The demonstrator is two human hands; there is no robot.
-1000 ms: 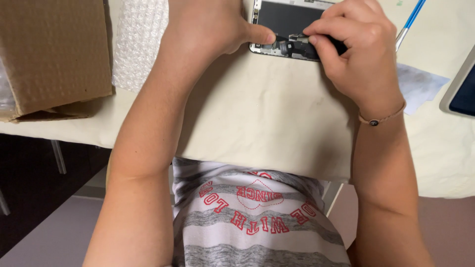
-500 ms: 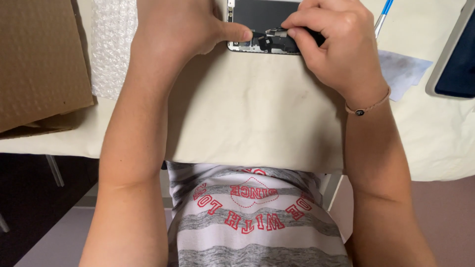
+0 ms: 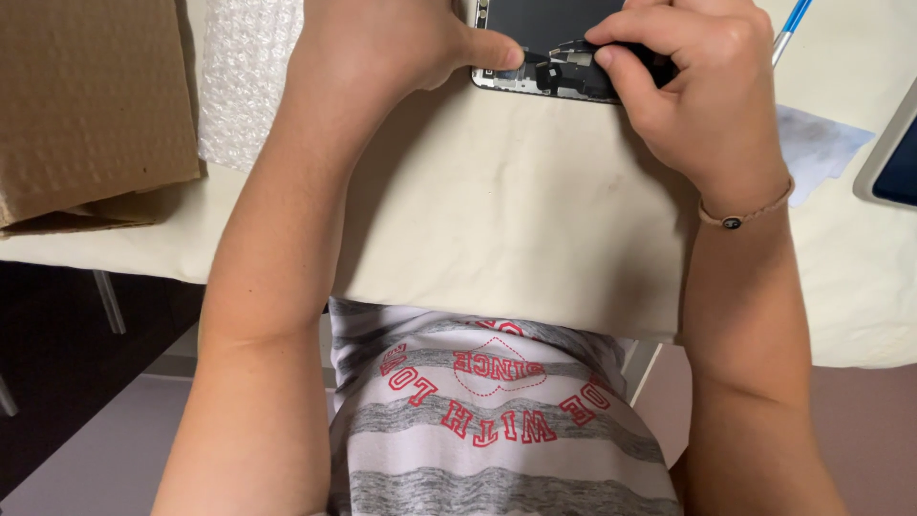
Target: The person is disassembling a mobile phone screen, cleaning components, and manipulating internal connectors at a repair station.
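An opened phone (image 3: 549, 57) with its inner parts showing lies at the top edge of the view on a cream table cover (image 3: 497, 210). My left hand (image 3: 377, 53) rests on the phone's left side, thumb pressing its lower left corner. My right hand (image 3: 693, 91) is curled over the phone's lower right part, fingers pinched on a small dark part or tool (image 3: 573, 53) at the phone's bottom end. What exactly the fingers pinch is too small to tell.
A brown cardboard box (image 3: 86, 105) sits at the left table edge, with bubble wrap (image 3: 244, 76) beside it. A blue-handled tool (image 3: 791, 27) lies top right, above a white wipe (image 3: 817, 143). A device with a dark screen (image 3: 898, 153) is at the right edge.
The view has shifted a little, so the phone and both hands sit slightly higher and further right in the frame. Both hands stay on the phone.
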